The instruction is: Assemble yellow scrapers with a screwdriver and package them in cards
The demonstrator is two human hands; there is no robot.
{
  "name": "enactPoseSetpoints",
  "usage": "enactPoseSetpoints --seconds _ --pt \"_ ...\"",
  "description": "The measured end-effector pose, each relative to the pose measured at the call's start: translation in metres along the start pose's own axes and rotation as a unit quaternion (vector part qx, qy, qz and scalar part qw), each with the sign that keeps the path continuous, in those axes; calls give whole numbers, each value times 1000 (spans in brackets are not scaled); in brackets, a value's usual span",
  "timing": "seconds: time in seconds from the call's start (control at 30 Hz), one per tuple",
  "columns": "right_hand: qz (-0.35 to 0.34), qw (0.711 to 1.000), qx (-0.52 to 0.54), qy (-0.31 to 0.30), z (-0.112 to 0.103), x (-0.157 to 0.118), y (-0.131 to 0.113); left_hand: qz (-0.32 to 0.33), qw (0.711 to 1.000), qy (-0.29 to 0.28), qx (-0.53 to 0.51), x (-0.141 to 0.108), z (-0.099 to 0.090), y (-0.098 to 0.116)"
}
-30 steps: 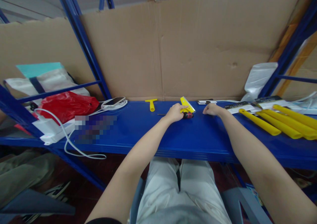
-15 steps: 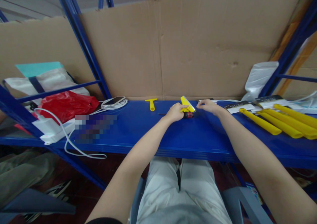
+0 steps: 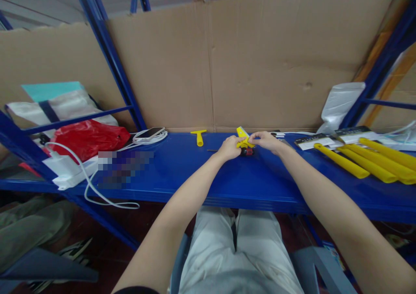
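Observation:
My left hand (image 3: 230, 148) is closed on a yellow scraper head (image 3: 242, 133), holding it tilted just above the table. My right hand (image 3: 265, 140) has its thumb and fingertips pinched together at the scraper head's right side. Whatever is in that pinch, if anything, is too small to make out. Below the scraper head lies a screwdriver (image 3: 248, 151) with a red and black handle, its thin shaft pointing left. A second yellow T-shaped scraper part (image 3: 199, 138) rests on the table to the left of my hands.
Several yellow handles (image 3: 341, 160) and black-and-white packs (image 3: 313, 141) lie at the right. A phone (image 3: 152, 132) on a coiled white cable, a red bag (image 3: 89, 140) and a power strip (image 3: 69, 179) are at the left. Cardboard (image 3: 260, 60) walls the back of the blue table (image 3: 227, 181).
My right hand has moved left, from beside the small things at the back to the scraper head. My left hand still holds the scraper head in nearly the same place.

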State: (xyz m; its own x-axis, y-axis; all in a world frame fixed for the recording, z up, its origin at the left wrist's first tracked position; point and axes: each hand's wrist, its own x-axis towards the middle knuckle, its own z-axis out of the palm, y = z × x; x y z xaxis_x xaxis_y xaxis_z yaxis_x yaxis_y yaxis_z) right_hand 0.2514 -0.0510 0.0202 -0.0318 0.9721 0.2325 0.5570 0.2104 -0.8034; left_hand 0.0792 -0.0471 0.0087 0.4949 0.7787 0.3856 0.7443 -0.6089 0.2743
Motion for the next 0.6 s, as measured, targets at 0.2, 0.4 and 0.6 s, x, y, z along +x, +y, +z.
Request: enactPoseSetpoints --seconds 0.2,0.4,0.6 --pt "7 999 -26 23 5 1 -2 -9 1000 5 -6 0 0 0" --pt "10 998 38 54 11 7 3 -16 1000 10 -15 2 -1 -1" --pt "64 991 107 43 12 5 -1 -17 999 17 -22 2 -1 0"
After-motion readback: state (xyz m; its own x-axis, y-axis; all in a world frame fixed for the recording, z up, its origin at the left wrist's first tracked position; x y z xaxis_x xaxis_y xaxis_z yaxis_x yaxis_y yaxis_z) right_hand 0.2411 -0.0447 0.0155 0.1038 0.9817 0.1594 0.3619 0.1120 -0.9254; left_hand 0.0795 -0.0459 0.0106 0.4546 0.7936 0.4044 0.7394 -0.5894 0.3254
